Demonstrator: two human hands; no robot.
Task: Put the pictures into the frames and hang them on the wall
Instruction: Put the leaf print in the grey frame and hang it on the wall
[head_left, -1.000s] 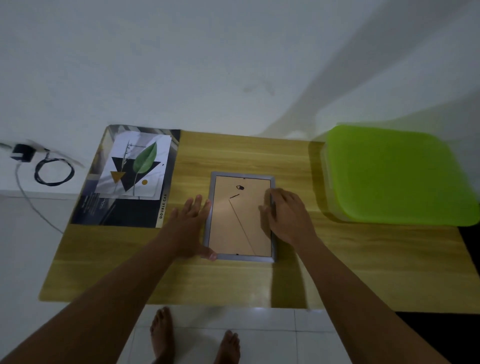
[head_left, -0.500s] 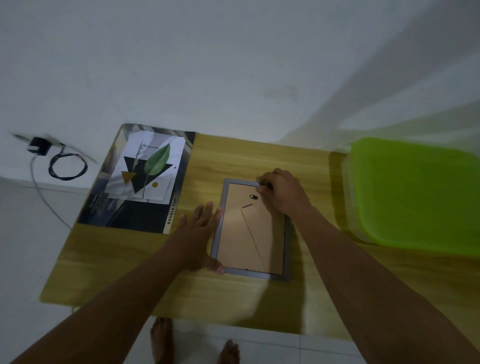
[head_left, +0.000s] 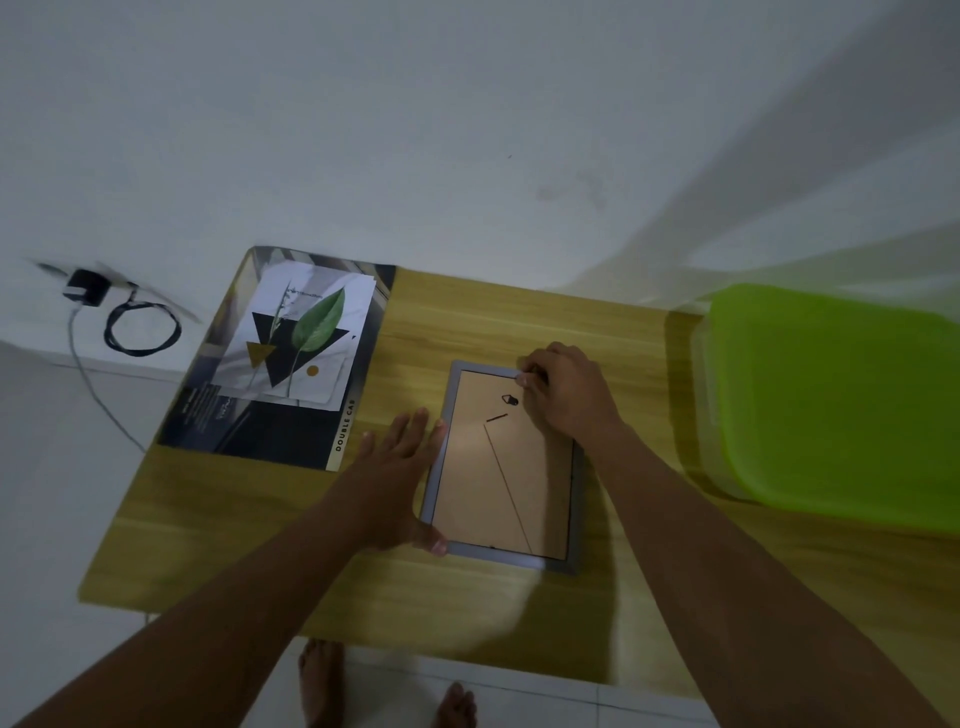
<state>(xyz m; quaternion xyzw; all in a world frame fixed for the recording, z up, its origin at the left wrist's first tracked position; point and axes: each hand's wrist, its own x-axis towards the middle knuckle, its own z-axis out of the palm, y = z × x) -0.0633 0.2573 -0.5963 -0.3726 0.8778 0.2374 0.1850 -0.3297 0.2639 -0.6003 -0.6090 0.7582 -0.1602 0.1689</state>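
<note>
The frame (head_left: 501, 467) lies face down on the wooden table (head_left: 467, 322), a little right of the table's middle, its brown backing board turned up inside a grey rim. A small dark hanger (head_left: 509, 399) sits on the board towards the far end, and a thin dark line runs from there slantwise to the near edge. The left hand (head_left: 395, 483) lies flat on the table against the frame's left side, fingers straight and slightly spread, the thumb resting at the near left corner. The right hand (head_left: 569, 395) is at the far right corner, fingers curled and their tips bunched together on the far rim, pinching at it; what small part sits between them cannot be seen. On the far left of the table lies a dark printed sheet (head_left: 260, 426), and on top of it a picture (head_left: 301, 343) of a green leaf over black triangles. At the right end of the table stands a box with a bright green lid (head_left: 841, 405). Beyond the table's left edge, a black charger (head_left: 85, 287) and a coiled cable (head_left: 143, 330) are against the white wall (head_left: 467, 130). Two bare feet (head_left: 319, 680) show on the tiled floor at the near edge.
</note>
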